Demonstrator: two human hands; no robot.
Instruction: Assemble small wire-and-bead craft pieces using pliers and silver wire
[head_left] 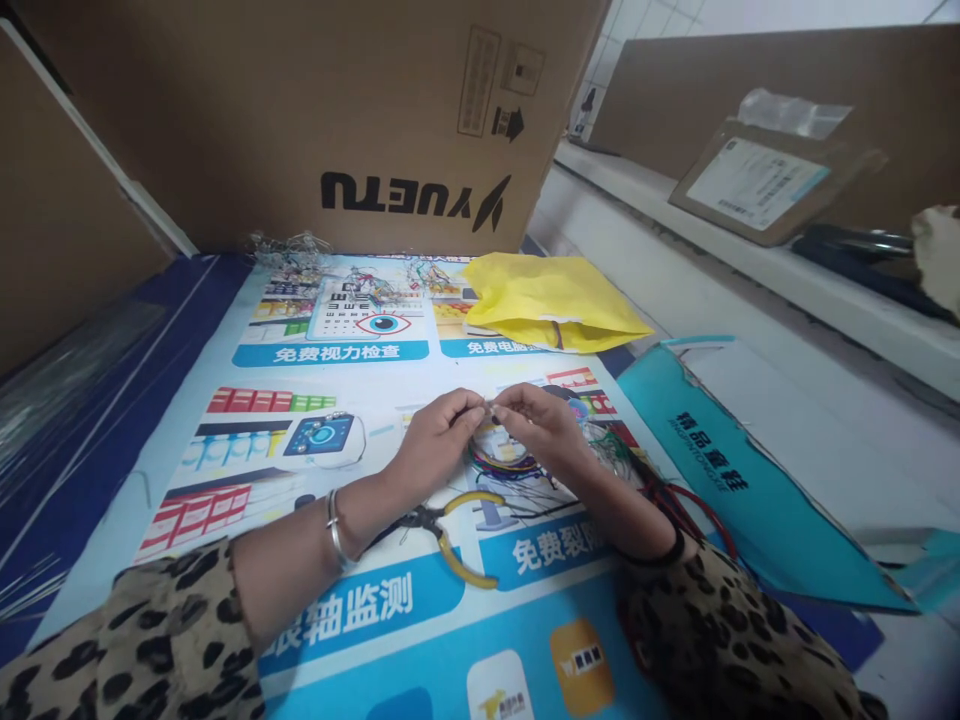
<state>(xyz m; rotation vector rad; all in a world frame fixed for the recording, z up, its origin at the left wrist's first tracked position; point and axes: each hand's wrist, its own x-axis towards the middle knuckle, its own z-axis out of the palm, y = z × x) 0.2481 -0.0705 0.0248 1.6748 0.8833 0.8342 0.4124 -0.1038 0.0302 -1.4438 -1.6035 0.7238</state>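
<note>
My left hand (441,432) and my right hand (546,428) meet over the middle of the mat, thumb and fingers of each pinched together. Whatever sits between the fingertips is too small to make out. Just beneath them lies a coil of thin coloured cords (504,462), partly covered by my right hand. Pliers with yellow handles (466,578) rest near my left wrist, their jaws partly hidden behind it. Left of my hands, a thin loop with small shiny bits (364,440) lies on the printed mat (390,400).
A large cardboard box (262,120) walls off the back. Before it lie a yellow bag (547,290), tangled coloured strands (375,288) and a heap of shiny wire pieces (289,250). At right are red-handled tools (701,505), a teal cardboard piece (697,440) and a ledge holding a package (757,185).
</note>
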